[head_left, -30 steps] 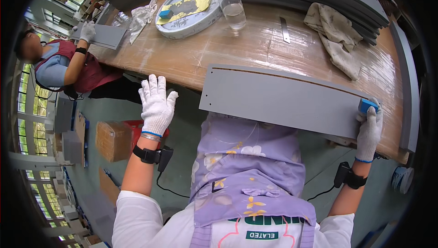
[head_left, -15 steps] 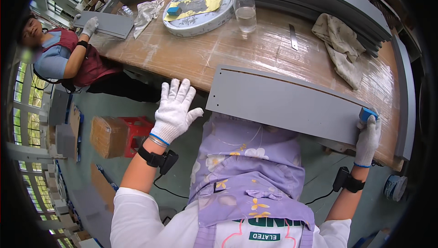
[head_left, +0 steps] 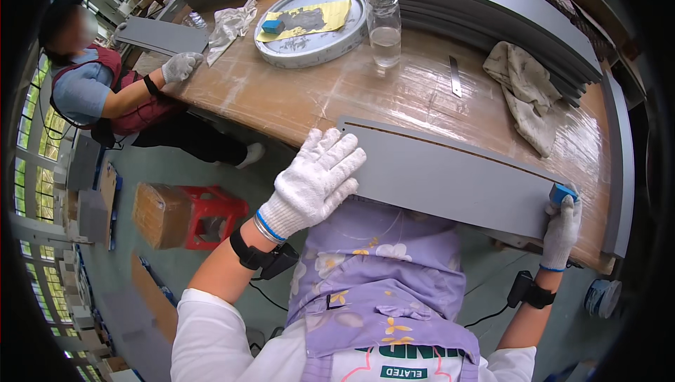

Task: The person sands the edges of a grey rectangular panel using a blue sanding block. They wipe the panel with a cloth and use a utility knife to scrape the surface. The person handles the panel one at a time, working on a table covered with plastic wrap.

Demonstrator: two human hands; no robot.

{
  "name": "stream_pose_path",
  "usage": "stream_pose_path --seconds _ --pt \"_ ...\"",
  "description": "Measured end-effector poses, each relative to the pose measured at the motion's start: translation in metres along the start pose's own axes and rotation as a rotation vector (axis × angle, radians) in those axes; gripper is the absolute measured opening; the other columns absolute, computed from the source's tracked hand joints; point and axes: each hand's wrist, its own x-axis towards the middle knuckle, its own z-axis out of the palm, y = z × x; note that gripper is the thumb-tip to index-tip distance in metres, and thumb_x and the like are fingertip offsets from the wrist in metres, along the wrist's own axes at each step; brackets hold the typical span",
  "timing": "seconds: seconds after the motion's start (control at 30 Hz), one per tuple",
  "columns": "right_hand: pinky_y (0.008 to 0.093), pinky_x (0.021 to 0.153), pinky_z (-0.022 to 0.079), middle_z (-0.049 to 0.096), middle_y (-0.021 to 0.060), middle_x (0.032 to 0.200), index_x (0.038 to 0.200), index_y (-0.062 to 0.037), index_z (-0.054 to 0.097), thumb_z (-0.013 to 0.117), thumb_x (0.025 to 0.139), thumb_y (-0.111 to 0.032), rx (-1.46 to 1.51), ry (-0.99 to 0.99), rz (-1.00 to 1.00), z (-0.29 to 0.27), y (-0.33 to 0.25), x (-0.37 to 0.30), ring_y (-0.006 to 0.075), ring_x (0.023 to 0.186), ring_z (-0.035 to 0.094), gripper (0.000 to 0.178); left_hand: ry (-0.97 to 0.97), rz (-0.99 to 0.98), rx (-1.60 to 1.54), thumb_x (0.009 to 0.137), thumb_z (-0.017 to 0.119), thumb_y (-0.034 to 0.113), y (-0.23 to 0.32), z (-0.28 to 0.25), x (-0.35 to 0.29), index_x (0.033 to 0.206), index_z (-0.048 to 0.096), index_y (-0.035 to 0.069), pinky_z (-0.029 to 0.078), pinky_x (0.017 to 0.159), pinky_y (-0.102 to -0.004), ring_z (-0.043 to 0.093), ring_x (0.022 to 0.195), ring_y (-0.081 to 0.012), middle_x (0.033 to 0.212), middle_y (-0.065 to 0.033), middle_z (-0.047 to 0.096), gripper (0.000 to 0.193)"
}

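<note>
A long grey panel point(head_left: 450, 178) with a narrow slot along its far edge lies across the near edge of the table point(head_left: 422, 93). My left hand point(head_left: 314, 178), in a white knitted glove, lies over the panel's left end with its fingers stretched out. At the right end, my gloved right hand point(head_left: 564, 227) grips a small blue block point(head_left: 562, 193) between thumb and fingers, against the panel's corner. The palm side of both hands is hidden.
Beyond the panel are a round grey lid point(head_left: 309, 58) with a yellow sheet point(head_left: 337, 16) and another blue block point(head_left: 273, 27), a clear bottle point(head_left: 385, 30), a metal blade point(head_left: 455, 76), a rag point(head_left: 524, 86) and stacked grey panels point(head_left: 485, 9). A co-worker point(head_left: 91, 86) stands left.
My left hand has moved right, from beside the panel onto its left end. My right hand keeps the blue block at the right end. The co-worker's gloved hand has come nearer along the table edge.
</note>
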Motion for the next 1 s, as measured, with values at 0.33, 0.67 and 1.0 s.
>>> stream_pose_path --seconds 0.33,0.67,1.0 --pt "0.0259 0.069 0.041 0.053 0.0043 0.099 0.129 -0.0010 0.049 0.056 0.097 -0.027 0.026 -0.028 0.030 -0.005 0.003 0.002 0.0113 0.080 0.048 0.042 -0.153 -0.026 0.121 0.091 0.047 0.059 -0.016 0.036 0.039 0.141 0.044 0.004 0.020 0.116 -0.0497 0.037 0.136 -0.0393 0.144 -0.0204 0.043 0.074" --pt "0.0257 0.069 0.042 0.053 0.0045 0.099 0.129 -0.0004 0.049 0.055 0.098 -0.026 0.021 -0.027 0.043 -0.010 0.007 0.004 0.0110 0.081 0.048 0.041 0.070 -0.377 0.472 0.086 0.066 0.025 -0.066 -0.009 -0.009 0.106 0.066 0.007 0.027 0.110 -0.0554 0.059 0.102 -0.0308 0.099 -0.0117 0.066 0.027" --pt "0.0274 0.072 0.047 0.051 0.0069 0.109 0.126 -0.0017 0.052 0.057 0.097 -0.023 0.049 -0.007 0.033 -0.001 -0.001 -0.001 0.0130 0.086 0.051 0.036 0.194 -0.236 0.419 0.082 0.070 0.014 -0.063 0.013 -0.022 0.135 0.052 0.012 0.027 0.114 -0.0519 0.053 0.118 -0.0290 0.120 -0.0102 0.060 0.057"
